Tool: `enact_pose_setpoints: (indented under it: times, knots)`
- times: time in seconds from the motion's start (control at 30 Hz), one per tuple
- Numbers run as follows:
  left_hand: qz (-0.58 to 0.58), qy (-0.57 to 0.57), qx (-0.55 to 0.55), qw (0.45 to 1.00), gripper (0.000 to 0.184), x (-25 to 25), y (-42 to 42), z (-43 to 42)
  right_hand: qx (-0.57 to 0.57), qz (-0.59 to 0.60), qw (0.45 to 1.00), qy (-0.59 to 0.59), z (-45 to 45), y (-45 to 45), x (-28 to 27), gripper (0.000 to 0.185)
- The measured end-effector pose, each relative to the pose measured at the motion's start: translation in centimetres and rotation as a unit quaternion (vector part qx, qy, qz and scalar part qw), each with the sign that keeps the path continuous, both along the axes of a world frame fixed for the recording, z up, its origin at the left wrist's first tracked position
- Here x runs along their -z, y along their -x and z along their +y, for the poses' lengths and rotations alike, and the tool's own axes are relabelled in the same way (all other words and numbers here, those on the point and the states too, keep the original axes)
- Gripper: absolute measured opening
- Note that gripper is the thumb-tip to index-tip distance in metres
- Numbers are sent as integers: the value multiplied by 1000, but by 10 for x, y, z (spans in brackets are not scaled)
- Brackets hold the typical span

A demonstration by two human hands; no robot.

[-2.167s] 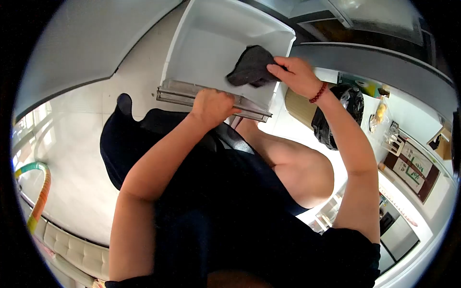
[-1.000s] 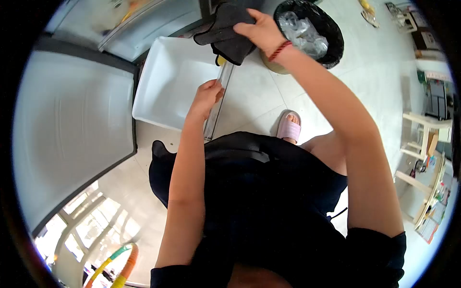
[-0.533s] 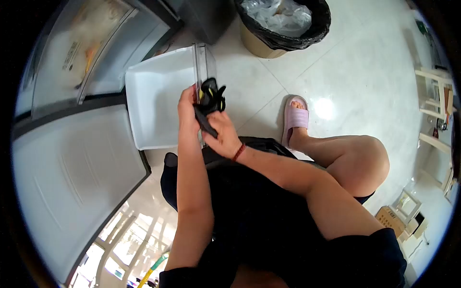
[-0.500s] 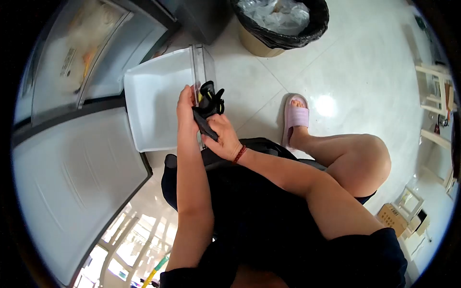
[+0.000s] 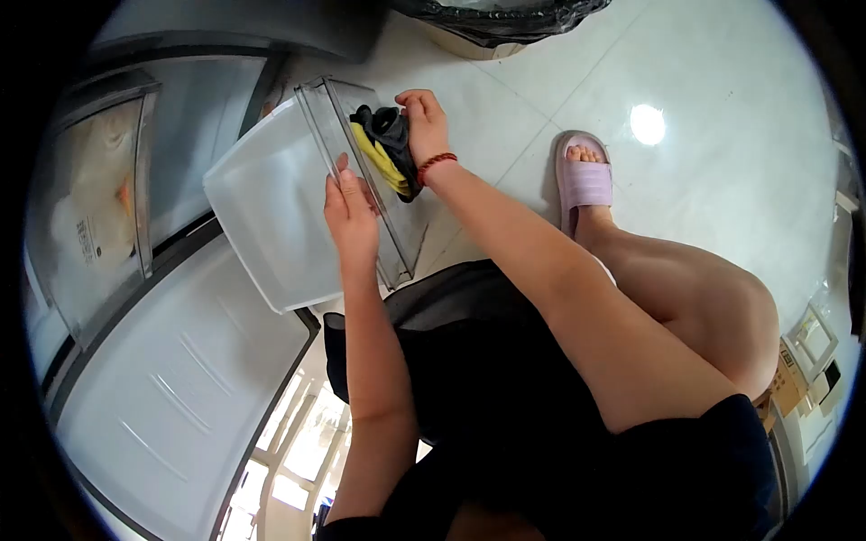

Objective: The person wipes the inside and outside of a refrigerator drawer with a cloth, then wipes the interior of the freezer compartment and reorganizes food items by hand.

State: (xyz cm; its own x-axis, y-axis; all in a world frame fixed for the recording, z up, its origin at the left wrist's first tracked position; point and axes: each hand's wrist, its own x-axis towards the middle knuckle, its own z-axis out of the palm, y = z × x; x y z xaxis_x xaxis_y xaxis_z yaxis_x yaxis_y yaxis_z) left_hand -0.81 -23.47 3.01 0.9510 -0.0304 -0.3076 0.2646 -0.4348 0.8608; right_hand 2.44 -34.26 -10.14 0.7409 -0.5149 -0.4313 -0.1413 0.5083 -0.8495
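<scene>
A white drawer with a clear plastic front panel sits tilted in front of the open fridge. My left hand is closed on the panel's top edge, with the thumb on the inner side. On the panel's outer face is a crumpled black-and-yellow cloth item, apparently a work glove. My right hand, with a red bracelet at the wrist, has its fingers curled round the glove's right side and presses it to the panel. Part of the glove is hidden behind that hand.
An opened fridge door lies at the left. Above it, another clear drawer holds a bag of food. A bin with a black liner stands at the top. My foot in a pink slipper is on the tiled floor.
The hands have moved apart. My right hand has carried the glove to the panel's outer face, and my left hand now grips the panel's edge. The drawer looks more tilted.
</scene>
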Motion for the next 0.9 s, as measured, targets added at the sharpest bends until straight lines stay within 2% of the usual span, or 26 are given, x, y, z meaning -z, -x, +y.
enact_pose_setpoints:
  times: [0.1, 0.13, 0.17, 0.27, 0.37, 0.43, 0.47, 0.53, 0.6, 0.63, 0.67, 0.73, 0.8, 0.87, 0.9]
  knots:
    - [2, 1, -10, 1000, 42, 0, -1, -3, -45, -29, 973, -223, -7, 30, -44, 29]
    - [4, -1, -13, 1000, 41, -3, -3, -2, -106, -44, 992, -60, 5, 44, -51, 34]
    - [-2, -9, -3, 1000, 40, -1, -5, 4, -167, -59, 978, 107, 18, 58, -59, 39]
    - [-1, -69, 21, 997, 39, -2, -7, 17, -120, -68, 981, 137, 43, 88, -88, 37]
    - [-21, -32, 17, 999, 39, 6, -7, 20, -99, -130, 973, 165, 40, 63, -100, 39]
    - [17, -24, 10, 1000, 39, 0, -6, 20, -82, -151, 964, 205, 30, 12, -89, 38]
    - [30, -21, 6, 999, 39, -4, -6, 18, -58, -169, 957, 229, 28, -19, -66, 38]
    - [37, -18, -4, 999, 39, -6, -8, 17, -88, -77, 990, 83, 25, -53, -21, 42]
    - [47, 1, -21, 999, 39, -6, -10, 17, -140, 9, 990, 11, 28, -26, 8, 44]
    - [51, 12, -32, 998, 39, -5, -10, 17, -144, 44, 988, 22, 40, 1, 21, 40]
    - [51, 24, -37, 998, 40, -4, -11, 17, -150, 78, 985, 33, 53, 32, 19, 37]
    - [54, 44, -43, 997, 40, -3, -11, 24, -118, 96, 987, -59, 72, 81, -13, 36]
    - [17, 4, -25, 1000, 40, 2, -12, 30, -115, 66, 990, -57, 85, 93, -54, 37]
    - [4, -13, -21, 1000, 39, 6, -11, 32, -96, -91, 991, 6, 63, 63, -89, 39]
    - [10, -9, -22, 1000, 39, 5, -11, 31, -131, -102, 986, -30, 47, 39, -98, 42]
